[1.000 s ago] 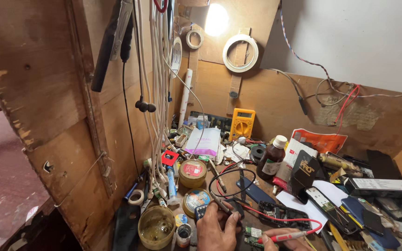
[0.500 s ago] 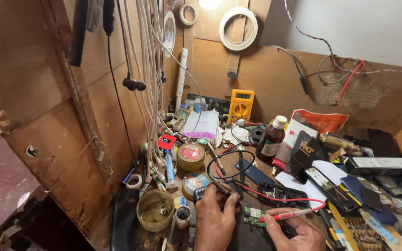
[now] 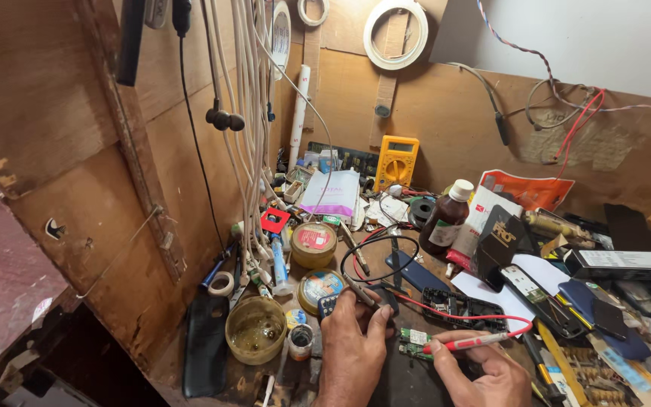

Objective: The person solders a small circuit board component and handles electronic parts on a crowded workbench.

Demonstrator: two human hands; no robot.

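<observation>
My left hand [image 3: 352, 343] grips a thin black multimeter probe [image 3: 361, 292] between thumb and fingers, its tip pointing down at a small green circuit board [image 3: 414, 343] on the cluttered wooden bench. My right hand [image 3: 484, 373] pinches a red probe [image 3: 470, 343], held almost flat, with its tip touching the right side of that board. A red lead runs from the red probe up over the bench. Both hands sit at the bottom edge of the head view, close on either side of the board.
A yellow multimeter [image 3: 396, 160] leans at the back wall. Round tins [image 3: 313, 243], a yellowish cup [image 3: 256, 329], a brown bottle [image 3: 446, 217], a black phone frame [image 3: 461, 307], boxes and loose parts crowd the bench. Cables and earphones [image 3: 225, 119] hang at left.
The view has tilted down and moved closer, so both hands show more fully. The two probes stay on the small board; the red probe now lies flatter.
</observation>
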